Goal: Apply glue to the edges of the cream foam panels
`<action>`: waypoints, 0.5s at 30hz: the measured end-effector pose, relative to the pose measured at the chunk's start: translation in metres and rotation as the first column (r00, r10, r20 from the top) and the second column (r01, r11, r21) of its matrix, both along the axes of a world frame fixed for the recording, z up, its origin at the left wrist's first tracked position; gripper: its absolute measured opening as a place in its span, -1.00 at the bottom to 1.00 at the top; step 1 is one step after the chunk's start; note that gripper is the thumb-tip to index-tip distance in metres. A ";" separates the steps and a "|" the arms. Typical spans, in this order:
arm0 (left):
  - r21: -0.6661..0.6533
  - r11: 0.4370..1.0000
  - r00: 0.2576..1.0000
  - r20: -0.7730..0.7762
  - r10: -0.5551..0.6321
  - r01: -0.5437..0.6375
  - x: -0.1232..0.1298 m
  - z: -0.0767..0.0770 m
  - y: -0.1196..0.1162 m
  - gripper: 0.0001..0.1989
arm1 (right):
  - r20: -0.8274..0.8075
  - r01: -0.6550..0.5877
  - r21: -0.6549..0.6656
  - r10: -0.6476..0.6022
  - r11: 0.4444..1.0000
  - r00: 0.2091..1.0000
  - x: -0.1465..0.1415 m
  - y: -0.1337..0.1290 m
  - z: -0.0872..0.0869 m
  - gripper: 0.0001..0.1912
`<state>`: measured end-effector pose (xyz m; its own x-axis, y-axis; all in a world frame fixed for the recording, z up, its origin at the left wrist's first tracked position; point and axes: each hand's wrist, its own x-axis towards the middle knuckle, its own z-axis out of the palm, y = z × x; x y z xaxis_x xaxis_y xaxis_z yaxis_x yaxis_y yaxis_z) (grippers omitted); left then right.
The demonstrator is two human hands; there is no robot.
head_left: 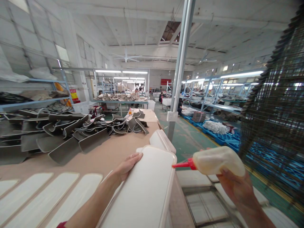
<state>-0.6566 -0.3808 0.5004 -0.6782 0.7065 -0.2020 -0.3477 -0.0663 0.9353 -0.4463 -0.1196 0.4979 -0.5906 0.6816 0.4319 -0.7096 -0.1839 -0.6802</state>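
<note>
My left hand grips the left edge of a long white panel with rounded corners, its fingers closed over the rim. In my right hand is a squeeze bottle of yellowish liquid, tipped on its side. Its red nozzle points left and meets the panel's right edge near the far corner. Behind that corner lies another white panel, partly covered by the first. Several similar pale panels lie side by side on the brown table at the left.
Dark grey curved pieces are heaped across the table's far left. A metal post with a socket box rises past its right side. Framed panels sit low at the right, near blue pallets and a wire rack. People are in the background.
</note>
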 end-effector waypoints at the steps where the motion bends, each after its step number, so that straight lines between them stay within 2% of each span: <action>1: 0.006 1.000 1.000 0.003 0.003 -0.003 0.000 0.000 -0.001 -0.58 | -0.003 -0.008 0.001 0.008 1.000 1.000 0.000 0.000 -0.001 -0.37; 9: 0.031 0.998 0.998 0.019 0.060 -0.061 -0.004 -0.005 -0.003 -0.58 | 0.021 -0.065 0.049 0.064 0.997 0.998 0.001 -0.002 -0.013 -0.41; 15: 0.014 1.000 1.000 -0.021 -0.005 0.005 -0.005 -0.004 -0.004 -0.56 | 0.010 -0.019 -0.029 0.019 0.999 1.000 -0.002 -0.013 0.002 -0.38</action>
<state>-0.6621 -0.3852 0.4969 -0.6784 0.7127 -0.1782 -0.3287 -0.0775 0.9413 -0.4487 -0.1323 0.4995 -0.6078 0.6825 0.4059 -0.6990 -0.2172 -0.6813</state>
